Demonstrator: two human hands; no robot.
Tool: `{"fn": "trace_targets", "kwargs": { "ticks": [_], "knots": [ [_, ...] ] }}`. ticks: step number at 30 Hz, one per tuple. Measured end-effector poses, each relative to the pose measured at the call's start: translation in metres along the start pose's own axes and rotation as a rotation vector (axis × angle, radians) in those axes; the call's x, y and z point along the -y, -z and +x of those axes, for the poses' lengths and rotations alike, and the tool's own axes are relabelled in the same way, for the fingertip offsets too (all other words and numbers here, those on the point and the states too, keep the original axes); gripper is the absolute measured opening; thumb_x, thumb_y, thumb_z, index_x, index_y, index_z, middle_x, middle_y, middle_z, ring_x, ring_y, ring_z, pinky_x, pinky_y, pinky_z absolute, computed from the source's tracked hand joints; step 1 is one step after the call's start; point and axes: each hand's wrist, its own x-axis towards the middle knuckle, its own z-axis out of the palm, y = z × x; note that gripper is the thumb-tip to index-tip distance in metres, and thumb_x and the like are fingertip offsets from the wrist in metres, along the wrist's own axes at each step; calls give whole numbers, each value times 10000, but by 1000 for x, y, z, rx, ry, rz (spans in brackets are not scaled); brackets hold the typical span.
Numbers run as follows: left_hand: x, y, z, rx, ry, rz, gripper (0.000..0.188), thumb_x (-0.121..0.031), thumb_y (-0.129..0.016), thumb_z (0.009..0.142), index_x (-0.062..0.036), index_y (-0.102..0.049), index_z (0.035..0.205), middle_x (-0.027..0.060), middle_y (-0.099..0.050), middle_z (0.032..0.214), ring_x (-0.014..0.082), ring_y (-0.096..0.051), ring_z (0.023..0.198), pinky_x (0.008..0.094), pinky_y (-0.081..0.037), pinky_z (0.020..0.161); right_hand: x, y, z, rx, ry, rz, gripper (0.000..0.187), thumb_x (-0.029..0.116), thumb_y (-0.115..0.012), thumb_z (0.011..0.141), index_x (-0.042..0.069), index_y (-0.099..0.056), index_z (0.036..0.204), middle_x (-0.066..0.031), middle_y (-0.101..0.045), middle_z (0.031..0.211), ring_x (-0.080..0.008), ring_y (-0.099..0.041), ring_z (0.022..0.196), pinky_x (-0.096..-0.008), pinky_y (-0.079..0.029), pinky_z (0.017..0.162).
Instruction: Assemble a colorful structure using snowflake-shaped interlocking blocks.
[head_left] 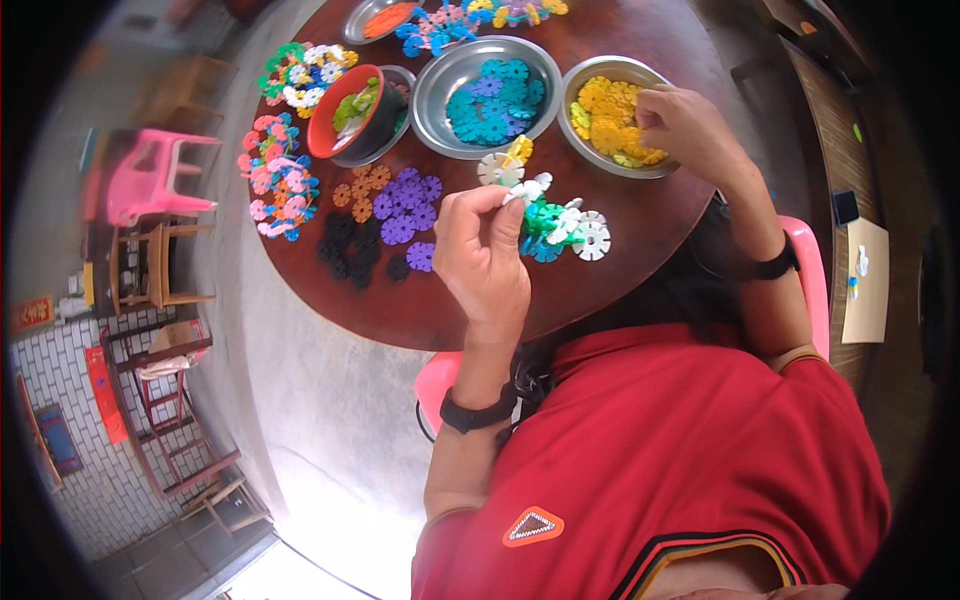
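Left hand (pixel 485 258) pinches, between thumb and bent fingers, the joined green and white flower pieces (pixel 548 216), above the round table (pixel 400 312). Right hand (pixel 690 130), with fingers curled, is at the yellow pieces (pixel 604 112) inside a metal bowl (pixel 566 110); whether it grips one, I cannot tell.

The round desk (pixel 385 305) is dark wood-look, smooth and glossy. On its far side, the wide bowl (pixel 429 92) and the right bowl (pixel 568 110) are shiny, smooth metal; the red bowl (pixel 323 125) to the left looks like glossy plastic. The teal discs (pixel 490 115), yellow discs (pixel 607 105) and joined disc piece (pixel 553 222) are smooth plastic, while the black discs (pixel 345 250) appear duller. Nearest, the red shirt (pixel 690 430) is soft, matt cloth. At left, the pink chair (pixel 140 195) is smooth plastic, and the floor (pixel 330 390) resembles matt, smooth concrete.
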Motion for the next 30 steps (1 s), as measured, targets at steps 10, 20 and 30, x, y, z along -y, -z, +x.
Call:
{"fn": "trace_targets", "kwargs": {
  "ticks": [10, 20, 30],
  "knots": [
    [8, 0, -2, 14, 265, -275, 153, -116, -670, 870, 14, -594, 896, 34, -623, 846, 114, -556, 785, 244, -452, 729, 37, 7, -6, -74, 88, 492, 147, 79, -651, 752, 12, -547, 832, -108, -562, 676, -228, -568, 635, -337, -432, 592],
    [5, -3, -2, 15, 271, -285, 156, -117, -686, 856, 8, -599, 890, 30, -620, 830, 108, -553, 772, 239, -452, 720, 89, -10, -4, 7, 166, 681, 136, 35, -632, 773, 19, -575, 895, -51, -561, 593, -136, -564, 533, -282, -434, 527],
    [3, -3, -2, 9, 256, -257, 164, -121, -692, 848, 6, -597, 891, 34, -614, 820, 111, -553, 761, 241, -454, 709, 92, -5, 1, -24, 110, 821, 108, 39, -616, 786, 19, -571, 881, -11, -524, 574, -70, -499, 520, -253, -391, 501]
  ]
}}
